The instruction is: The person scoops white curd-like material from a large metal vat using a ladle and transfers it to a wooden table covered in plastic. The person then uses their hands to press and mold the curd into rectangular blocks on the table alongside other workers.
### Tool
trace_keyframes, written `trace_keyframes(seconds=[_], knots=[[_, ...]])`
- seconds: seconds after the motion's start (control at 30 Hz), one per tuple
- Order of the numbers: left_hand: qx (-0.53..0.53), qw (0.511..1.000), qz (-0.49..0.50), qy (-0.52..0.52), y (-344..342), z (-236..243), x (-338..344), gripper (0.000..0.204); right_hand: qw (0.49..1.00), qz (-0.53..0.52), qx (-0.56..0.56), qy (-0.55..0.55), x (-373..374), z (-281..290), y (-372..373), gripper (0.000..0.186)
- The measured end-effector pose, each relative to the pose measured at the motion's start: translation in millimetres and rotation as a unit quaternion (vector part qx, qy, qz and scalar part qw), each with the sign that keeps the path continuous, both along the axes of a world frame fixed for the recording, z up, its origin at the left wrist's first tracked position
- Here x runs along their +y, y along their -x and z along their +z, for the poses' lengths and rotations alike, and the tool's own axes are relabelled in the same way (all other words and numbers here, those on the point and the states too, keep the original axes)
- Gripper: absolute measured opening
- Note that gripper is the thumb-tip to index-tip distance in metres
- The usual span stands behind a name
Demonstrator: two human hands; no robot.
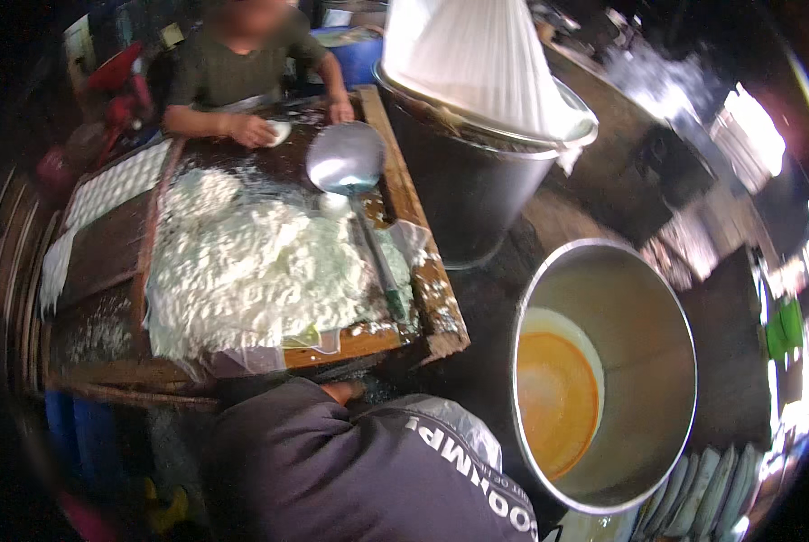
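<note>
My left hand (346, 391) shows only as a small dark patch of skin beyond my dark sleeve (278, 434), just below the table's front edge. Its fingers cannot be made out, nor whether it holds anything. My right hand is out of view. Closest in front lies a wide white lumpy mass (251, 262), curd-like, spread on the wooden table (346, 348). A large round metal ladle (346, 155) rests at the table's right side, its long handle slanting toward me. A tall steel pot (653, 379) stands to my right with yellow-orange liquid (553, 388) low inside.
Across the table a person (242, 86) holds a small white piece (280, 133). A white cloth (472, 63) hangs into a big dark vat (463, 190) behind the table's right edge. Rows of white pieces (120, 181) lie at the left. Steam (662, 81) rises far right.
</note>
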State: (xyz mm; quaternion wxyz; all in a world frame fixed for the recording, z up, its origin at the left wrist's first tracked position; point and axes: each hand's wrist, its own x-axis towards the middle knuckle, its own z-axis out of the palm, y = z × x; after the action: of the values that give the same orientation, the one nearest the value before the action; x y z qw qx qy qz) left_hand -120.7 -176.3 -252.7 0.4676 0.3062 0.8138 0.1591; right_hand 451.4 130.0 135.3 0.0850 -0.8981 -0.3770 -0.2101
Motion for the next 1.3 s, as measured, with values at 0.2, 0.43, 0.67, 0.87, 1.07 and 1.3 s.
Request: trace_keyframes(seconds=[0.2,0.43,0.67,0.87,1.07,1.3], knots=[[0.028,0.997,0.060,0.033,-11.1,10.1,-24.0,0.027,0.970,0.120,-0.034,-0.207,-7.7,24.5,33.3,0.041],[0.100,0.993,0.062,-0.004,-4.1,30.4,0.3,0.033,0.914,0.226,-0.061,-0.331,-20.7,47.9,13.0,0.040],[-0.127,0.978,0.153,-0.065,-17.4,41.2,11.2,0.031,0.841,0.479,0.025,-0.253,94.2,42.4,54.2,0.061],[-0.066,0.979,0.191,0.004,-62.7,45.0,-84.5,0.028,0.735,0.594,0.328,0.006,199.5,-30.5,225.6,0.059],[-0.004,0.935,0.336,0.112,-142.1,117.8,-171.6,0.025,0.752,0.527,0.270,0.290,229.8,-188.2,339.4,0.064],[0.015,0.874,0.467,0.135,-264.9,184.2,-179.2,0.023,0.694,0.541,0.326,0.345,229.1,-329.1,321.8,0.052]])
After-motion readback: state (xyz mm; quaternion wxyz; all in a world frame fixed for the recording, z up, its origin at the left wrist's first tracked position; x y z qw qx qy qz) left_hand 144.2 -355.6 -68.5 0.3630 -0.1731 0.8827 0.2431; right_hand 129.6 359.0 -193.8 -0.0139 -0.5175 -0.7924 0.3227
